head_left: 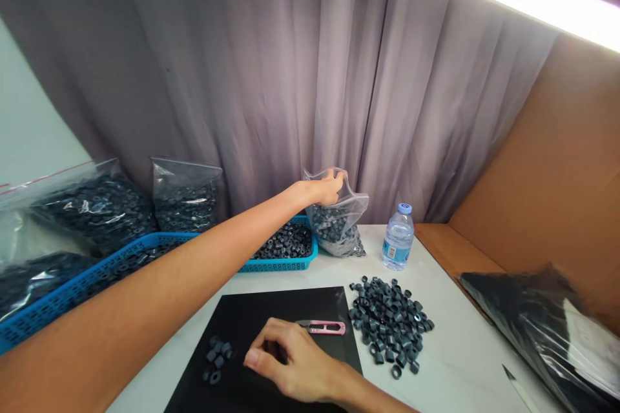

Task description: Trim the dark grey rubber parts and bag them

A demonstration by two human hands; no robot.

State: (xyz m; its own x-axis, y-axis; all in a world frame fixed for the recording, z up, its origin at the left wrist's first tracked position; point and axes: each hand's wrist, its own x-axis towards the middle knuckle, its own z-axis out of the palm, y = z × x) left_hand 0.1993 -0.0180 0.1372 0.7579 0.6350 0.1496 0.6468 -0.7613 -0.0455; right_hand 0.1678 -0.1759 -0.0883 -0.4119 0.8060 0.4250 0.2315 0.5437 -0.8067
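Observation:
My left hand (pixel 329 187) reaches far forward to the mouth of a clear zip bag (pixel 339 226) partly filled with small dark grey ring-shaped pieces. Its fingers are a little apart, and I see nothing held in them. Low over the black mat (pixel 285 303), my right hand (pixel 295 361) is curled, thumb and forefinger close together; whatever they pinch, if anything, is hidden. Just behind it lie pink-handled thread snips (pixel 327 328). A few grey rings (pixel 216 358) sit on the mat to its left, and a large heap of them (pixel 390 322) lies to its right.
Blue baskets (pixel 285 264) of dark rings stand behind the mat and at left, with filled zip bags (pixel 188 200) behind. A water bottle (pixel 398 239) stands back right. At right are cardboard (pixel 547 187), a black plastic package (pixel 537 316) and a pointed blade (pixel 519 387).

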